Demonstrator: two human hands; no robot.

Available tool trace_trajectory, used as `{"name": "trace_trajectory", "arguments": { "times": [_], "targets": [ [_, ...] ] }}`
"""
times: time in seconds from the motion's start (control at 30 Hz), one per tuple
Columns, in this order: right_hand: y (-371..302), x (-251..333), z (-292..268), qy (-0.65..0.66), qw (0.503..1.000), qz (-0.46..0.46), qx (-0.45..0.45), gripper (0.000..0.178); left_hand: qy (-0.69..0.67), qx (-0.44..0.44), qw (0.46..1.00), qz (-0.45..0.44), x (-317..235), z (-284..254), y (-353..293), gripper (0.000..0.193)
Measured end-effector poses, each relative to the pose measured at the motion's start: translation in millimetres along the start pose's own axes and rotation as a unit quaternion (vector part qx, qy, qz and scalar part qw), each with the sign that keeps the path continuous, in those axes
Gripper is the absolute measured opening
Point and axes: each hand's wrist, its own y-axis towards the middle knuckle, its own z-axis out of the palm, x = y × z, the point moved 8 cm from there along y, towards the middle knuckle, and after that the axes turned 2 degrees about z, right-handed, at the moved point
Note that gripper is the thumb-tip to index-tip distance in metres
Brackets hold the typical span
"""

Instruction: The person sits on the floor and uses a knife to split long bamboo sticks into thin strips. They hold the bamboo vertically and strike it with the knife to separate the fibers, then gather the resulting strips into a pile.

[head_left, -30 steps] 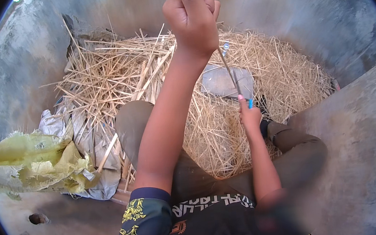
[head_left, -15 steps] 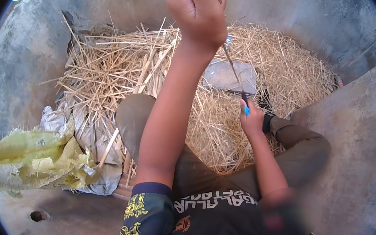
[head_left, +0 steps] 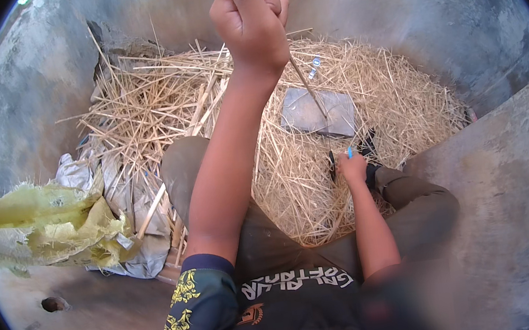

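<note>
The long, thin brown stick point(head_left: 309, 88) is above a grey flat slab point(head_left: 301, 110), and its long axis runs slantwise: the upper part goes toward the far side and somewhat to the left, while the lower end points toward the person and slightly right. Whether this lower end touches the slab, I cannot tell; below it a fine dark line continues downward, too thin to be made out. The upper part goes behind the left hand point(head_left: 251, 20), which is clenched in a fist around it, as it seems, though the exact place of contact is hidden. This hand is raised high, with the thumb uppermost at the picture's edge, and the left forearm point(head_left: 228, 159) stretches far forward, leaning a little to the right. The right hand point(head_left: 353, 168) is lower and nearer to the body, well apart from the left one, with its fingers closed on a small bright blue piece point(head_left: 350, 152) that points away from the person. Just left of these fingers there is a narrow black piece point(head_left: 332, 166), standing nearly lengthwise; whether it is joined to the blue one, I cannot tell. Around the slab lies loose, pale yellow straw point(head_left: 399, 91), a torn yellowish woven sack point(head_left: 55, 215) lies at the left, and a curved grey concrete wall point(head_left: 422, 3) rises behind.
</note>
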Motion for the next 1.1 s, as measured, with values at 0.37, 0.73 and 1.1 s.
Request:
{"name": "trace_trajectory", "arguments": {
  "times": [0.37,0.73,1.1],
  "targets": [
    [-11.5,-33.1,59.7,-0.187,0.981,-0.049,-0.032,0.048,0.102,0.007,0.995,0.007,-18.7,14.5,-9.0,0.059],
    [12.5,-40.7,72.5,0.000,0.998,0.048,0.045,0.038,0.061,0.043,0.997,0.006,-20.5,27.4,-18.6,0.052],
    [-0.1,-25.6,70.9,0.056,0.996,-0.058,0.021,0.046,0.079,0.061,0.995,0.004,-24.7,32.8,-23.7,0.054]
  ]
}}
